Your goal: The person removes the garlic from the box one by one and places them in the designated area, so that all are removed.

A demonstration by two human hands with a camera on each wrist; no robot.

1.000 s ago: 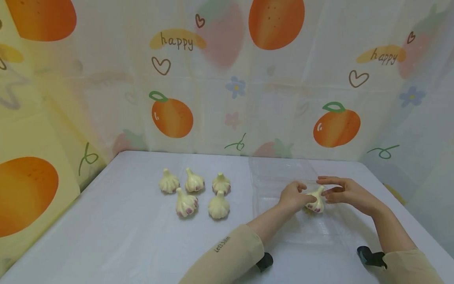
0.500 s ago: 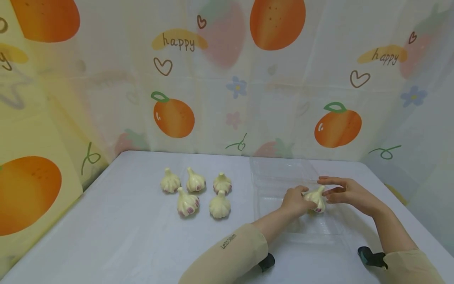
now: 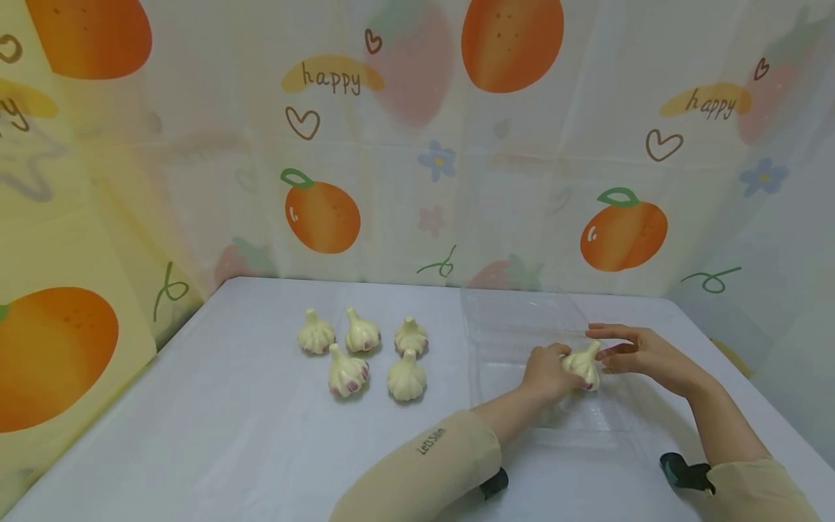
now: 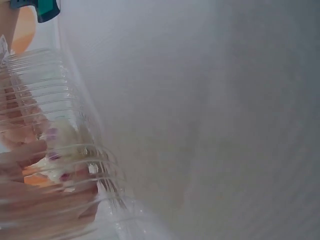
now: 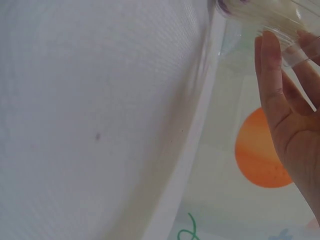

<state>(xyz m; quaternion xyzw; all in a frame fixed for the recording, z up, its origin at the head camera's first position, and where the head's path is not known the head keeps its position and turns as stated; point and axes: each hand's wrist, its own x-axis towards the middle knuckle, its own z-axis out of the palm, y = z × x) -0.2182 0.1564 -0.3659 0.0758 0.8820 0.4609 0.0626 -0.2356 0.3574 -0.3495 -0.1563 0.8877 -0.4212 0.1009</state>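
Note:
A pale garlic bulb [image 3: 585, 367] with purple patches sits inside a clear plastic clamshell box [image 3: 515, 313] on the white table. My left hand [image 3: 565, 362] curls round the bulb's left side and grips it. From the right, my right hand [image 3: 612, 352] reaches in with straight fingers, their tips at the bulb's stem. In the left wrist view the bulb [image 4: 62, 145] shows blurred through the box's ribbed wall [image 4: 35, 75], with my fingers [image 4: 25, 155] beside it. The right wrist view shows my open palm [image 5: 285, 115] under the box's edge [image 5: 295, 30].
Several more garlic bulbs [image 3: 362, 349] lie grouped on the table [image 3: 215, 435] left of the box. Fruit-print sheets [image 3: 320, 217] wall in the back and both sides. The box's open lid [image 3: 522, 301] lies flat toward the back wall.
My left hand has closed further round the bulb and nudged it slightly up and right, toward my right hand. The right hand has barely moved.

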